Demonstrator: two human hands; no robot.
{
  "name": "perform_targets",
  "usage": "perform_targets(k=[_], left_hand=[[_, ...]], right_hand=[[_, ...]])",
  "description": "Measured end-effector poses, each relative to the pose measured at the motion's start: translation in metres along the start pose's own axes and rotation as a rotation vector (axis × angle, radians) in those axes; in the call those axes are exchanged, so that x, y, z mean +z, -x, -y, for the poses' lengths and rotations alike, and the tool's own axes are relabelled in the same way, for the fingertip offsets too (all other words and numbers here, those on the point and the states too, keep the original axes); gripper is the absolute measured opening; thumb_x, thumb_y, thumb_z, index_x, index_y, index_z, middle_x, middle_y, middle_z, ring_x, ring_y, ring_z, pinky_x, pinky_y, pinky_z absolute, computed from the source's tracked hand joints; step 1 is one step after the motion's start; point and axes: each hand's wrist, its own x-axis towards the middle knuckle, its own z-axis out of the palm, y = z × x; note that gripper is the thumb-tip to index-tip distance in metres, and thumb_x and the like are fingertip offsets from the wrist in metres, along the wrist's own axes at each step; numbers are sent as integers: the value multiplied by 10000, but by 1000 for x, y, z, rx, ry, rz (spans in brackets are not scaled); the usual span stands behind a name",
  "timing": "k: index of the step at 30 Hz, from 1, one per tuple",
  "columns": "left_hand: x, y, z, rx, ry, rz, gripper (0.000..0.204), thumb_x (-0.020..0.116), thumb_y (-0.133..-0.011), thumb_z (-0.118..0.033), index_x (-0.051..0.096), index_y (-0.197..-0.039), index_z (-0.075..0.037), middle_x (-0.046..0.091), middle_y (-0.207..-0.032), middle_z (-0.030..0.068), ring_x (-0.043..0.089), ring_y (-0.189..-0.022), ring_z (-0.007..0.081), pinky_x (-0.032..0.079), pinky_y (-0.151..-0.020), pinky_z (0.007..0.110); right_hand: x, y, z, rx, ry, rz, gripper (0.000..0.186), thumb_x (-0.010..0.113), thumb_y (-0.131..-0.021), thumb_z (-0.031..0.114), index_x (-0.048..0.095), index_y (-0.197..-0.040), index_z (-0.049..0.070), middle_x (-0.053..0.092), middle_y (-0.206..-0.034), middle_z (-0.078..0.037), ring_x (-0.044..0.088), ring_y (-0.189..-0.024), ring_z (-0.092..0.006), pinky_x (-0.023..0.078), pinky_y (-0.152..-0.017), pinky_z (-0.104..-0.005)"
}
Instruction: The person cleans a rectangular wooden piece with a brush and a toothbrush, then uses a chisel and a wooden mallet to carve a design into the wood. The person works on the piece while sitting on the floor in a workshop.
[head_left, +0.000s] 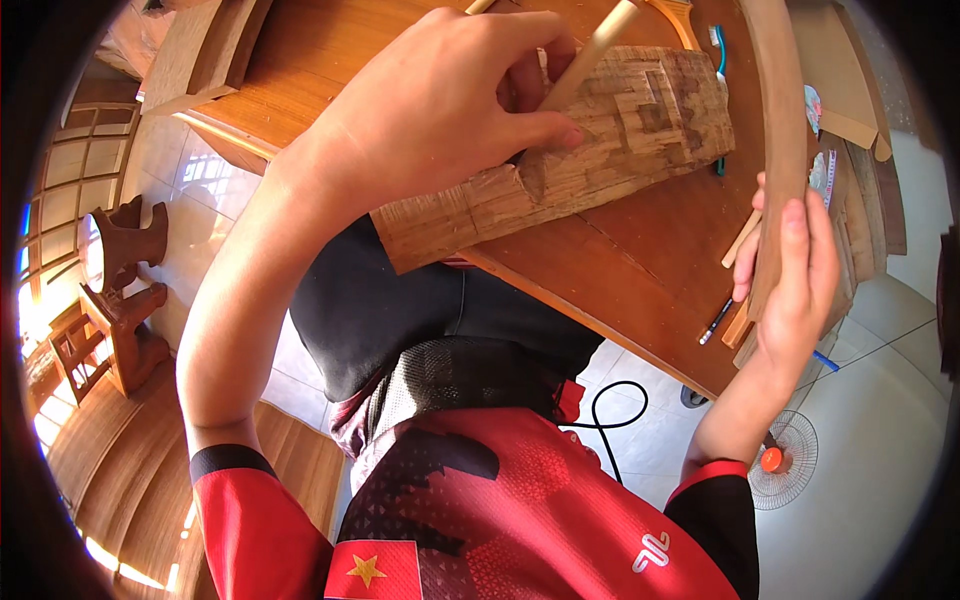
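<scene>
My left hand (pixel 470 105) is closed around a round, pale wooden tool handle (pixel 597 45); its working end is hidden under my fingers. Just below that hand lies a rough brown wooden block (pixel 640 125) with notches cut into its upper face, its near left end jutting past the table edge. On the right, my right hand (pixel 795 265) grips the lower part of a long, slightly curved wooden bar (pixel 783 120). Thumb and fingers wrap the bar from both sides, and its far end runs out of the picture at the top.
The brown wooden table (pixel 620 265) carries a blue-green toothbrush (pixel 719 50), an orange-handled brush (pixel 680 20) and a pencil (pixel 716 322). Wooden pieces (pixel 195 55) sit at its far left corner. A fan (pixel 783 460) stands at the right, a carved wooden chair (pixel 120 335) at the left.
</scene>
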Motion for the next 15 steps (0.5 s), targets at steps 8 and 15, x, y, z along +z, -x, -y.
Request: perform_targets(k=[8, 15], left_hand=[[6, 7, -3, -27, -40, -131, 421, 901, -873, -294, 729, -1111, 8, 703, -763, 52, 658, -683, 126, 535, -675, 301], [3, 4, -4, -96, -65, -64, 406, 886, -884, -319, 748, -1107, -9, 698, -762, 56, 658, -691, 136, 532, -679, 304]], right_hand=[[8, -45, 19, 2, 96, 285, 376, 615, -1120, 353, 673, -1233, -1, 671, -928, -46, 511, -528, -56, 354, -422, -229], [-2, -56, 30, 46, 178, 312, 387, 586, -1126, 370, 679, -1233, 10, 629, -900, -15, 459, -514, -29, 323, -415, -215]])
